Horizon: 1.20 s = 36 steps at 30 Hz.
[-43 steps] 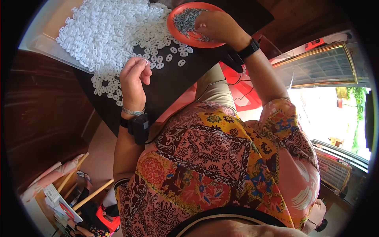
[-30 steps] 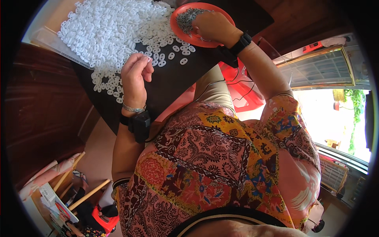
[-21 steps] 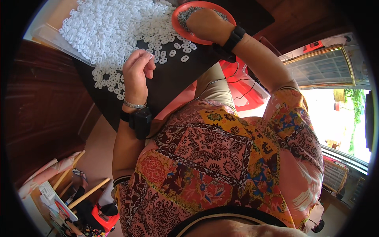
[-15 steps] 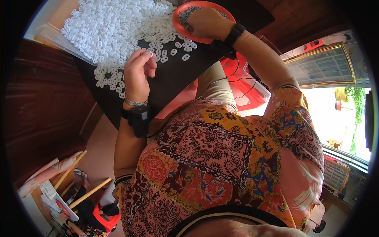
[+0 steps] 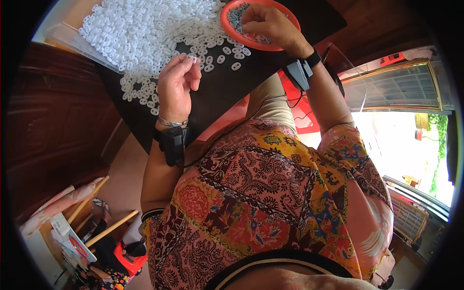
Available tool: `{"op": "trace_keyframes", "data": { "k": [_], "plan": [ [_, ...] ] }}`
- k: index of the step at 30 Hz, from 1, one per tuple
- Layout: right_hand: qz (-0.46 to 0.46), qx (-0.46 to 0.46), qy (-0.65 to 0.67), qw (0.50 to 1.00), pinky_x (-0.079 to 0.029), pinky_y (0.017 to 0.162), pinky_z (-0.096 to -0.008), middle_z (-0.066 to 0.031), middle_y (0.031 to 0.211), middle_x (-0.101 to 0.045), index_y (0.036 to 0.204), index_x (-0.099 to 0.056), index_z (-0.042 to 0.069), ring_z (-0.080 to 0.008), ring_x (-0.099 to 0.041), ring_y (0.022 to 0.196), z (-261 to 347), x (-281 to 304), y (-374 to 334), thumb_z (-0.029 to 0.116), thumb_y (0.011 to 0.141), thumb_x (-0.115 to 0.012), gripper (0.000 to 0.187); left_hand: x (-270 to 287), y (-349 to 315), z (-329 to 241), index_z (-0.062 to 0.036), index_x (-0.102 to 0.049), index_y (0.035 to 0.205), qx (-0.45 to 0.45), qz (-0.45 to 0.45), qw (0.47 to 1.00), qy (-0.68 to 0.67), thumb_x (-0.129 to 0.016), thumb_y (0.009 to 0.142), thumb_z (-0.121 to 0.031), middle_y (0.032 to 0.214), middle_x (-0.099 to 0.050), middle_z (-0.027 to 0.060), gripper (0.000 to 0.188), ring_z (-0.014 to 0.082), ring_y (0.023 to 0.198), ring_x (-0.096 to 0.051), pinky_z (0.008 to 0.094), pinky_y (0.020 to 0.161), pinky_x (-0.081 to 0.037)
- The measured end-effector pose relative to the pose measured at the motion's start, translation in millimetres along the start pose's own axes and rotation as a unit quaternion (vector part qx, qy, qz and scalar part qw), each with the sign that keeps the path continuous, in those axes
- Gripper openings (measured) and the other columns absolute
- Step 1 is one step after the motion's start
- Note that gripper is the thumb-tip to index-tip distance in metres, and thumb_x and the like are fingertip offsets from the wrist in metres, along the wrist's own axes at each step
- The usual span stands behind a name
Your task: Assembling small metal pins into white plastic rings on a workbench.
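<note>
Tabletop (image 5: 217, 89) | left hand (image 5: 176, 89): pinching white piece (image 5: 193, 59) | right hand (image 5: 276, 26): fingers curled above plate (image 5: 268, 47), grip unclear

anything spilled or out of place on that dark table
Loose white oval pieces lie scattered on the dark table, outside the clear tray at upper left, so they look spilled, though possibly laid out deliberately. I see no obvious damage.

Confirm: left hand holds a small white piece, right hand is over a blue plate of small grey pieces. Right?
Not quite: the plate is orange-red, not blue, as the head view shows. Otherwise correct: the left hand holds a small white piece, and the right hand is over the plate of small grey pieces.
</note>
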State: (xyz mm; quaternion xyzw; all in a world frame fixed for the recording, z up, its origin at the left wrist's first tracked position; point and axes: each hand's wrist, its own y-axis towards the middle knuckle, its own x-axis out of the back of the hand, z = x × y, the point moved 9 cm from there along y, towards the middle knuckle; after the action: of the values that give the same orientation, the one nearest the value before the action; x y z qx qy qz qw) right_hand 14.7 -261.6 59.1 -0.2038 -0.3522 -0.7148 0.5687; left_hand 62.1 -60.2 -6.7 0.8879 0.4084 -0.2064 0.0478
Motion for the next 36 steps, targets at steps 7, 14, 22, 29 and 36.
{"op": "trace_keyframes", "data": {
  "k": [7,14,22,29,36],
  "plan": [
    [0.048,-0.067,0.368,0.926,-0.048,0.066,-0.0218,-0.0017,0.081,-0.065,0.099,-0.062,-0.002,-0.0088,-0.060,0.073,16,-47,-11,0.011,0.087,-0.060,0.017,-2,-1,-2,-0.0012,-0.059,0.085,-0.016,-0.015,0.998,0.067,-0.050,0.089,-0.016,0.066,-0.053,0.0012,0.018,0.0072,0.053,-0.042,0.0193,0.050,-0.033],
    [0.041,-0.048,0.352,0.934,-0.044,0.061,-0.0189,0.0002,0.074,-0.060,0.093,-0.062,0.001,-0.0049,-0.054,0.067,36,-78,-14,0.022,0.092,-0.058,0.022,-11,-6,-9,-0.0045,-0.055,0.077,-0.038,-0.028,0.991,0.123,-0.050,0.089,-0.015,0.065,-0.051,-0.0003,0.016,0.0052,0.052,-0.039,0.0184,0.049,-0.031],
    [0.044,-0.020,0.357,0.933,-0.046,0.065,-0.0187,0.0009,0.078,-0.061,0.096,-0.062,0.001,-0.0051,-0.056,0.073,40,-89,-14,0.023,0.092,-0.057,0.023,-12,-9,-12,-0.0058,-0.051,0.075,-0.064,-0.028,0.986,0.153,-0.050,0.090,-0.014,0.064,-0.048,-0.0014,0.017,0.0033,0.051,-0.037,0.0180,0.046,-0.029],
    [0.042,-0.029,0.341,0.939,-0.049,0.071,-0.0201,0.0004,0.083,-0.061,0.099,-0.062,0.001,-0.0058,-0.058,0.077,33,-91,-13,0.023,0.092,-0.058,0.024,-12,-7,-11,-0.0056,-0.051,0.074,-0.073,-0.023,0.983,0.166,-0.050,0.089,-0.014,0.062,-0.048,-0.0016,0.017,0.0033,0.050,-0.037,0.0181,0.046,-0.029],
    [0.052,-0.034,0.333,0.941,-0.049,0.072,-0.0205,0.0009,0.085,-0.061,0.099,-0.061,0.001,-0.0055,-0.057,0.078,35,-94,-15,0.022,0.091,-0.058,0.023,-11,-7,-10,-0.0051,-0.052,0.075,-0.065,-0.027,0.983,0.171,-0.050,0.089,-0.014,0.062,-0.048,-0.0016,0.017,0.0032,0.049,-0.037,0.0180,0.045,-0.029]
  ]
}}
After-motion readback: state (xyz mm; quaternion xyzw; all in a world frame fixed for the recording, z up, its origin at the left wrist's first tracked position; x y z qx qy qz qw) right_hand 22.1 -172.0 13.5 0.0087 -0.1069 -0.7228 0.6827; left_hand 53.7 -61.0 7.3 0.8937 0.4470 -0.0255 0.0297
